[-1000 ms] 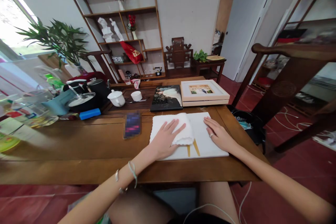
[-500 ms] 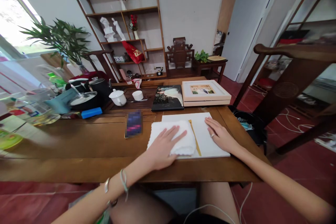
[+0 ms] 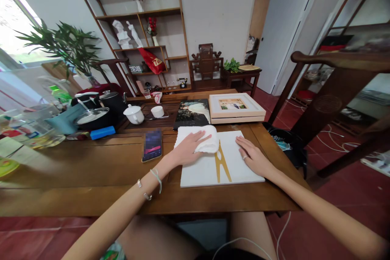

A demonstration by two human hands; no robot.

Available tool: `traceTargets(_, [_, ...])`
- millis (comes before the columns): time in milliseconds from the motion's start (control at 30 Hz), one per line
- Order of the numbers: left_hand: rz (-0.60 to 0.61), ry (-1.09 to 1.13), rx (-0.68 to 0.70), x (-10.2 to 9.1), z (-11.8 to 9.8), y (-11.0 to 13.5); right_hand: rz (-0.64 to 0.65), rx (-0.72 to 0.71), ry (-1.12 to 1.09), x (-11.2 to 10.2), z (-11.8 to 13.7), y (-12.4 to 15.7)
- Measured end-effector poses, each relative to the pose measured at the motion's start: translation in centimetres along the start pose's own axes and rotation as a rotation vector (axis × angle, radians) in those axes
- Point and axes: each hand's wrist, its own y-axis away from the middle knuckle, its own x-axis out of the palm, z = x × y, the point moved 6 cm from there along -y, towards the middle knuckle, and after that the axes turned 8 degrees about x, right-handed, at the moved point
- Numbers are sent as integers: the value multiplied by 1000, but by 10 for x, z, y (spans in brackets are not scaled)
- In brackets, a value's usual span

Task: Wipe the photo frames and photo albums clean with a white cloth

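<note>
My left hand [image 3: 191,148] lies flat with fingers spread on a folded white cloth [image 3: 210,140]. The cloth covers the far left part of a white board [image 3: 198,172] with a golden compass-like shape [image 3: 223,164] on it; the top of that shape is partly hidden. On the right side of the board rests my right hand [image 3: 254,156], its fingers stretched out and a ring on one of them. To the left of the board a phone [image 3: 152,146] with its screen lit lies on the wooden table [image 3: 100,172].
Behind the board are a dark photo panel [image 3: 192,113] and a light framed picture [image 3: 237,107]. A white lidded cup [image 3: 134,114], a small white cup [image 3: 157,111], a blue block [image 3: 102,132] and a black pan [image 3: 93,118] stand farther left. A wooden chair [image 3: 317,97] is at right.
My left hand has slid the cloth away from me toward the board's far left edge, uncovering more of the golden shape. My right hand stays on the board.
</note>
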Motion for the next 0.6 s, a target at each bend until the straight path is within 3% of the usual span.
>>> traceTargets(333, [115,15,21,18,-110,71,-13,7,13,1,-2,0])
traceTargets(433, [137,24,28,21,-115,70,-19,11,3,1,-3,0])
traceTargets(600, [78,-3,-30,20,-81,35,-17,-4,14,1,-3,0])
